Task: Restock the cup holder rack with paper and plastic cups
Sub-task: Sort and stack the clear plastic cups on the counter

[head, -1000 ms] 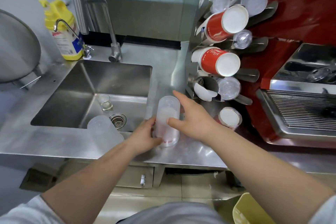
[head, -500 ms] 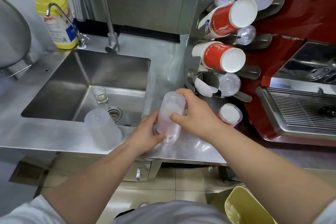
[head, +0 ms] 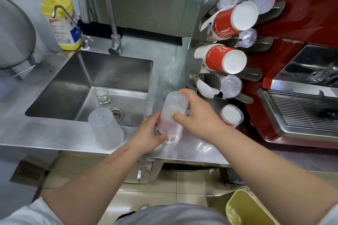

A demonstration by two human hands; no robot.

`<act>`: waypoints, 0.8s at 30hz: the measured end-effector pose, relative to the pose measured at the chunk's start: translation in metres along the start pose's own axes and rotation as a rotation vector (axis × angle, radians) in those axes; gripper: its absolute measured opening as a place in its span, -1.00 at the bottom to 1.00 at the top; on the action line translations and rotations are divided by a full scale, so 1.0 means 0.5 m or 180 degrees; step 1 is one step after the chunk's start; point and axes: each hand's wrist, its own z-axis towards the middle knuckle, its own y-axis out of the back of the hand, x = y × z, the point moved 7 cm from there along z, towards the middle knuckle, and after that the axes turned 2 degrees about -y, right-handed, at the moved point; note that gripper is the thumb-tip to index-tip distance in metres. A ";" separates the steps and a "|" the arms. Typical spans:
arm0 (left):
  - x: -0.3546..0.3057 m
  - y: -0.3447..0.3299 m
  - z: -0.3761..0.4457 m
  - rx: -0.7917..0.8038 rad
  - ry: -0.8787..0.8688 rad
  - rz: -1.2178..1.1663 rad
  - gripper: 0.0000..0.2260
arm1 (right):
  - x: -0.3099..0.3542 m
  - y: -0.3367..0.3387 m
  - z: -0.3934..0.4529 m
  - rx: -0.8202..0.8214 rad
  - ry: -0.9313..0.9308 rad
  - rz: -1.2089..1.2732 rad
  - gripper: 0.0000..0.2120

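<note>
A stack of clear plastic cups (head: 172,113) stands upside down on the steel counter, a red-tinted cup showing inside it. My left hand (head: 149,133) grips the stack's lower rim. My right hand (head: 197,115) wraps its upper part from the right. The steel cup holder rack (head: 193,42) stands just beyond, at the right. It holds two stacks of red paper cups (head: 226,58) and several clear plastic cups (head: 230,86), all bottoms outward. One tube (head: 210,80) low on the rack shows only a white piece inside.
A second frosted plastic cup stack (head: 106,128) stands upside down at the sink's near edge. A small glass (head: 102,96) sits in the sink (head: 60,97). A tap (head: 113,29) and yellow bottle (head: 60,18) stand behind. A red coffee machine (head: 301,87) fills the right.
My right hand has closed further around the top of the clear stack, and my left hand has settled on its base. The stack stays on the counter.
</note>
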 end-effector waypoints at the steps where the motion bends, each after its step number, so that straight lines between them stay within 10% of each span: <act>1: -0.003 0.002 -0.001 -0.0010 -0.0016 0.0013 -0.32 | 0.001 0.002 -0.001 -0.0001 0.0009 0.0010 -0.39; 24: -0.082 0.067 -0.025 -0.0266 -0.0314 -0.0060 -0.32 | 0.061 0.102 -0.027 -0.0233 0.0370 0.0018 -0.34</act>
